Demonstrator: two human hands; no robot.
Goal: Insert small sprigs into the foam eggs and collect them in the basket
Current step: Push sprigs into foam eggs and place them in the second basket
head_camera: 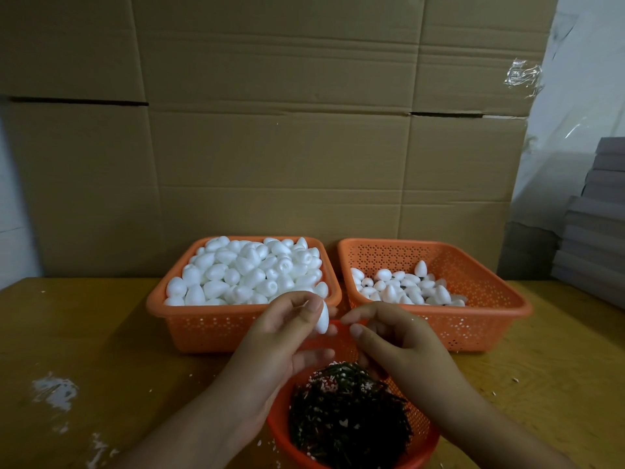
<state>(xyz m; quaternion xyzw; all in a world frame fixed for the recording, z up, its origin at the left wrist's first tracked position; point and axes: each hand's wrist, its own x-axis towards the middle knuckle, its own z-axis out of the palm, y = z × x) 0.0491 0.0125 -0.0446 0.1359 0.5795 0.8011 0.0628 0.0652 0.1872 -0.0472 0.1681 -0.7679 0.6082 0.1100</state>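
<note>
My left hand (287,336) pinches one white foam egg (323,318) between thumb and fingers, above the near bowl. My right hand (395,343) hovers just right of it, fingers curled with thumb and forefinger close together; whether a sprig sits between them I cannot tell. A round orange bowl (422,424) below both hands holds a heap of dark green sprigs (348,418). The left orange basket (203,326) is piled with plain foam eggs (250,272). The right orange basket (487,316) holds several eggs (406,287), some showing dark stems.
All three containers stand on a wooden table (101,333) with white foam crumbs scattered on it. Flattened cardboard (287,130) forms a wall behind the baskets. Stacked grey boxes (595,231) stand at the right edge.
</note>
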